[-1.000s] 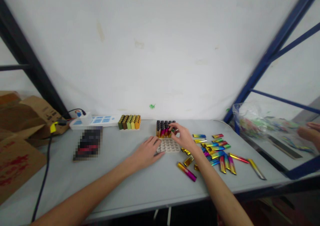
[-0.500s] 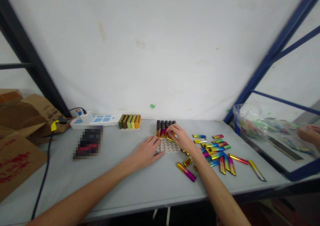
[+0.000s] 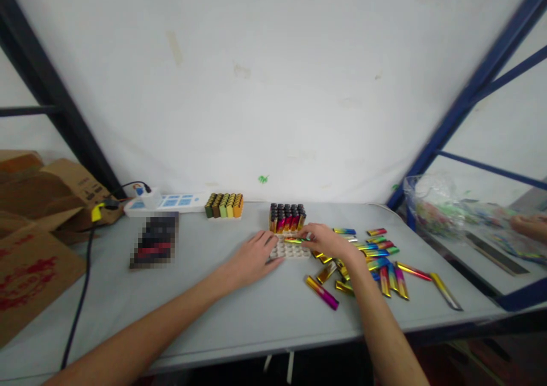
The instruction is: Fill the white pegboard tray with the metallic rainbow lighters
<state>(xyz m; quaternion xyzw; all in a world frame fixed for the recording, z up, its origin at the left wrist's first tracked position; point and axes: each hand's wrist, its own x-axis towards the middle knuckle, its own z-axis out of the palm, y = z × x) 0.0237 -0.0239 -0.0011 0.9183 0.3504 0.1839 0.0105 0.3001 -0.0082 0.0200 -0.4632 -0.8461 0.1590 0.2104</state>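
Observation:
A white tray (image 3: 291, 252) with rows of round holes lies on the table. Its back rows hold upright shiny tubes with black tops (image 3: 287, 217), coloured gold, red and magenta. At the tray's left end is my left hand (image 3: 253, 257), fingers on the edge and thumb along the front corner, gripping it. My right hand (image 3: 322, 240) pinches a shiny yellow-green tube (image 3: 294, 240), held nearly level above the tray's holes. To the right lies a loose pile of shiny two-coloured tubes (image 3: 374, 264). One gold-and-magenta tube (image 3: 322, 292) lies apart, nearer the front edge.
A second filled tray of green-to-orange tubes (image 3: 224, 206) stands by the wall. Left are a power strip (image 3: 182, 202), a blurred dark object (image 3: 154, 240), a cable and cardboard boxes (image 3: 38, 272). Past the blue frame at right are a plastic bag (image 3: 431, 203) and another person's hand (image 3: 529, 226).
My right hand has drawn back slightly to the right and down from the black-topped rows, the yellow-green tube now showing in its fingers. My left hand stays at the tray. The view shifted slightly.

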